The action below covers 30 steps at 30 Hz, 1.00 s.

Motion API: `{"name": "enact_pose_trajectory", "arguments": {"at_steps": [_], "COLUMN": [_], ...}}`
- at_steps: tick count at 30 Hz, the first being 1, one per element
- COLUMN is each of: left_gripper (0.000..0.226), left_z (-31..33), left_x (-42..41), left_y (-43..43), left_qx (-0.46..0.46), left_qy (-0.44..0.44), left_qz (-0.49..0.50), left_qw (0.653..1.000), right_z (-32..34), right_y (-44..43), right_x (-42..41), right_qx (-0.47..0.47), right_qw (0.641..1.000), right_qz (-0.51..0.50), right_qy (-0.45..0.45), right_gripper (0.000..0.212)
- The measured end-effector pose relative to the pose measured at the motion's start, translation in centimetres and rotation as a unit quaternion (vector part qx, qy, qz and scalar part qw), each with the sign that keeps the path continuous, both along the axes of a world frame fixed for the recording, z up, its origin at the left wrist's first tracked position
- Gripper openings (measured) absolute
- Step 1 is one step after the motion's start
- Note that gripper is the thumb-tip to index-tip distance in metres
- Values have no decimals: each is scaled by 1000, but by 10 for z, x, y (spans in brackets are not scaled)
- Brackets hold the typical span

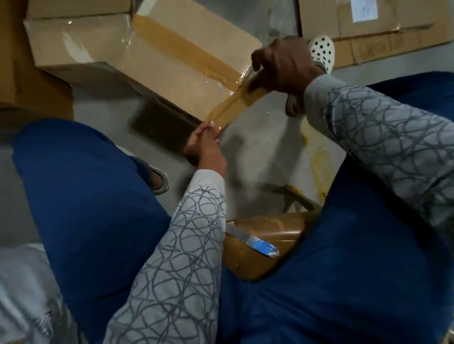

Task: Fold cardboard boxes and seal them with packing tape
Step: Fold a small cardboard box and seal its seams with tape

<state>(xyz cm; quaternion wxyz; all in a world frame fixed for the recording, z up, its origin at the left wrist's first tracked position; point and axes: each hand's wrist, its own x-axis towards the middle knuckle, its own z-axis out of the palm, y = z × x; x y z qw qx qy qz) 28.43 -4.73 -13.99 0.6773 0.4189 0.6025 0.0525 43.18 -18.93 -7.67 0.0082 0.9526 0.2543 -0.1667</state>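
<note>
1. Concrete floor: carries everything. A flattened cardboard sheet lies far right, and a second closed box sits far left.
2. Cardboard box: on the floor ahead of the knees and turned diagonally, its near corner pointing at the lap.
3. Brown tape strip: lies along the box top. Long axis runs from far left to near right, ending at the box's right edge.
4. Free tape span: taut, running off that edge from the roll down-left to the near corner.
5. Right hand: clamped round the tape roll, beyond the box's right edge; the farther hand.
6. Left hand: fingertips pinched on the span's low end at the near corner; the nearer hand. Likely next: wrap the span down the end face, pulling towards the left hand.
7. Spare tape roll: in the lap, with a blue-marked tool lying on it.
</note>
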Motion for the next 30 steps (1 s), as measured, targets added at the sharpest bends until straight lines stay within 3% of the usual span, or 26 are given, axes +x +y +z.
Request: {"name": "enact_pose_trajectory", "arguments": {"at_steps": [8, 15, 30], "left_gripper": [26, 25, 27], "left_z": [-14, -13, -15], "left_x": [10, 6, 7], "left_y": [-6, -14, -13], "left_qx": [81, 77, 27], "left_qy": [47, 45, 62], "left_qz": [91, 110, 110], "left_qw": [991, 990, 992], "right_z": [-17, -24, -38], "right_y": [30, 42, 46], "right_x": [6, 6, 8], "right_qx": [-59, -60, -66], "right_qw": [997, 996, 994], "right_qz": [46, 32, 19], "right_qy": [-13, -60, -90], "right_gripper": [62, 67, 41]}}
